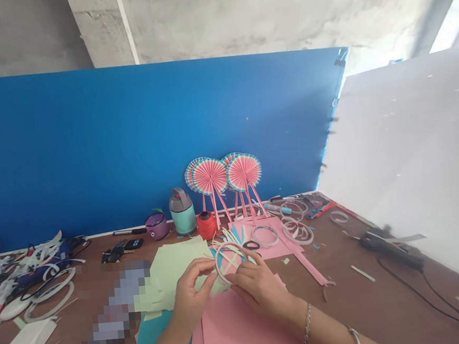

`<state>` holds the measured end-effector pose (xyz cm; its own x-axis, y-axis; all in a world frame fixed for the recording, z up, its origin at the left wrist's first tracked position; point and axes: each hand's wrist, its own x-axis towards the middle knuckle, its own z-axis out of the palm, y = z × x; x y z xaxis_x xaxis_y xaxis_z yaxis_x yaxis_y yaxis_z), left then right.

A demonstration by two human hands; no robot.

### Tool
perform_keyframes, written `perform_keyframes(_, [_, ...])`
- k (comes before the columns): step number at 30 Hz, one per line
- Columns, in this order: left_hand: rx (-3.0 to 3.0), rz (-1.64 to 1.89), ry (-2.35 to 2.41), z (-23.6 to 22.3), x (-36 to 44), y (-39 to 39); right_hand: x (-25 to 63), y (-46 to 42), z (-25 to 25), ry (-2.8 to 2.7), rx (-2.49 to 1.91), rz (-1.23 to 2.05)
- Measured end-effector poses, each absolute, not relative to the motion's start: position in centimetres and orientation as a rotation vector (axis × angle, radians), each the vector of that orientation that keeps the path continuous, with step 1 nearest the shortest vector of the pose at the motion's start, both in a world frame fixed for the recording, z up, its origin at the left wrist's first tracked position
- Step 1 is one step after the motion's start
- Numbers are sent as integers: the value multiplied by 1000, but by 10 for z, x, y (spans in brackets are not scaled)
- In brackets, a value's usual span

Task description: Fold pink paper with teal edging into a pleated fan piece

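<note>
From where I stand: both hands up over the paper near the desk's (332,317) front edge. Left hand (194,286) pinches a ring of tape (217,265) at its left rim, thumb against fingers; right hand (257,281) has its fingers curled on the other side. Ring is upright-ish, above the stack, not lying on anything. Can't tell if a tape end is loose.

Done, by the look of it: pink paper fans (209,176) at the back edge, leaning on the blue board (93,151), two in front, more behind, discs fully spread, pink legs reaching down to the desk. They read as finished.

Left: plenty of flat stock. Pink sheets (241,325) at the front edge, green sheets (176,261) left of the hands, blue sheet (150,332) sticking out at front left. Cut strips (238,234) lie loose behind the hands, seemingly unused. More tape rolls (265,236) sit toward the back right corner. No half-built fan visible, so I'd judge this piece barely begun, taping not yet done.
</note>
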<state>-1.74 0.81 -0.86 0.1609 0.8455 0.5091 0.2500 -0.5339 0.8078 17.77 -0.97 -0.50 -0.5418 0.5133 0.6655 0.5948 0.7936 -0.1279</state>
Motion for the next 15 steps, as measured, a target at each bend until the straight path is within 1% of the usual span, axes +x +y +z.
perform_keyframes(7, [1867,1375,1153,-7,-20,7,187,-1,-5,-2266,-981,-187])
perform_keyframes(12, [1782,1260,1193,-1,-22,5,207,9,-1,-2253,-1104,-113])
perform_keyframes(15, [1701,1251,1234,2,-27,8,217,10,6,-2237,-1127,-53])
